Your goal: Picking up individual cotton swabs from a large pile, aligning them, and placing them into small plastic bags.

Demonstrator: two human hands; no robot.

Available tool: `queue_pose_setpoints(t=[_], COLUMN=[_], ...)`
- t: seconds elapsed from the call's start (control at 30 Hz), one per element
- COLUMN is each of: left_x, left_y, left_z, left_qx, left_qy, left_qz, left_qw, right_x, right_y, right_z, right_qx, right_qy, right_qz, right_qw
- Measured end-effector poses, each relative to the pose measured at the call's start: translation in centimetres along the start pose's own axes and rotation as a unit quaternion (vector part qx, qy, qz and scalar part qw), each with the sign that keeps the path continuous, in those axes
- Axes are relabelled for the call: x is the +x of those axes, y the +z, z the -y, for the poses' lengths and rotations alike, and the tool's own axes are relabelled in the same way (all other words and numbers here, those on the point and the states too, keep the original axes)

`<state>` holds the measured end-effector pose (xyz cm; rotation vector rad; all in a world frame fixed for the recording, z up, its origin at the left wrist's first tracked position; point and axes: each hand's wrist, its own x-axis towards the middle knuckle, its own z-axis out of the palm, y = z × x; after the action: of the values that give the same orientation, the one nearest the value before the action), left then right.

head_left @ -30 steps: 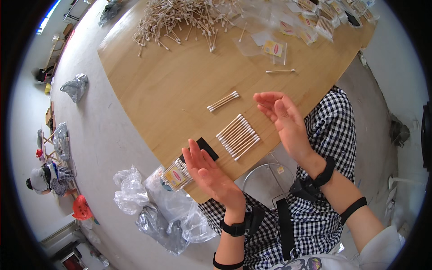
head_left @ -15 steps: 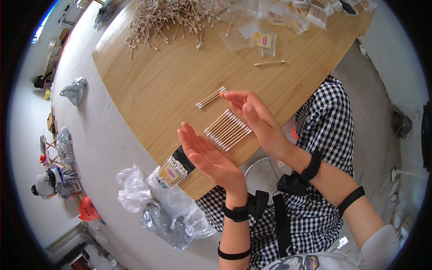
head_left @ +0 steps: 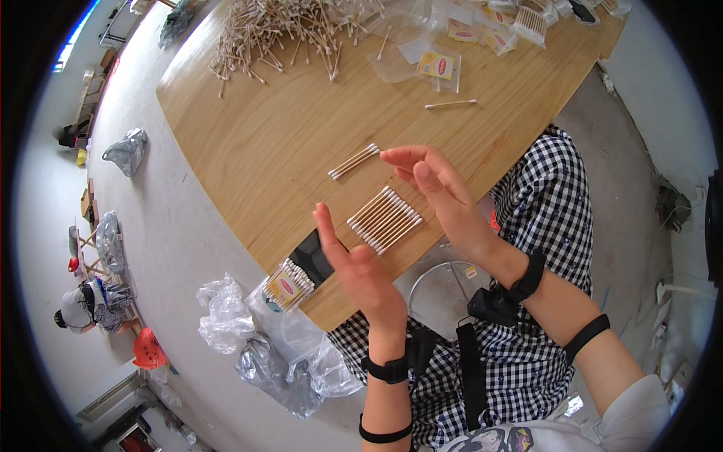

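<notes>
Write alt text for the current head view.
A person's open left hand and right hand flank a neat row of cotton swabs on a wooden table. Beyond lie a smaller swab group, a big loose swab pile and clear packets.

A smooth light-brown wooden table (head_left: pixel 241 143) stands on a plain grey floor (head_left: pixel 177 226), between a white left-hand wall (head_left: pixel 49 211) and a pale grey right-hand wall (head_left: pixel 655 98). Bright light shows at a narrow bluish-white window (head_left: pixel 75 36), upper left.
</notes>
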<state>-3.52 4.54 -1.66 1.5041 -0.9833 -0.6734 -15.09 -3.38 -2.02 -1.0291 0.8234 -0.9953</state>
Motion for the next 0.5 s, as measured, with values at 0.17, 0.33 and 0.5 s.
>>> queue_pose_setpoints(t=[0.17,0.33,0.5], left_x=[-0.8,-1.1,-1.1], left_y=[0.6,0.7,1.2], left_z=[-0.3,0.5,0.8], left_qx=[0.463,0.527,0.522], left_qy=[0.102,0.112,0.136], left_qz=[0.161,0.169,0.143], left_qw=[0.865,0.825,0.830], right_x=[0.8,0.4,0.3], right_y=[-3.0,-4.0,-4.5], right_z=[1.1,2.5,2.6], right_qx=[-0.258,-0.350,-0.367], right_qy=[-0.095,-0.059,-0.094], right_qz=[-0.005,0.063,0.118], right_qw=[0.961,0.933,0.918])
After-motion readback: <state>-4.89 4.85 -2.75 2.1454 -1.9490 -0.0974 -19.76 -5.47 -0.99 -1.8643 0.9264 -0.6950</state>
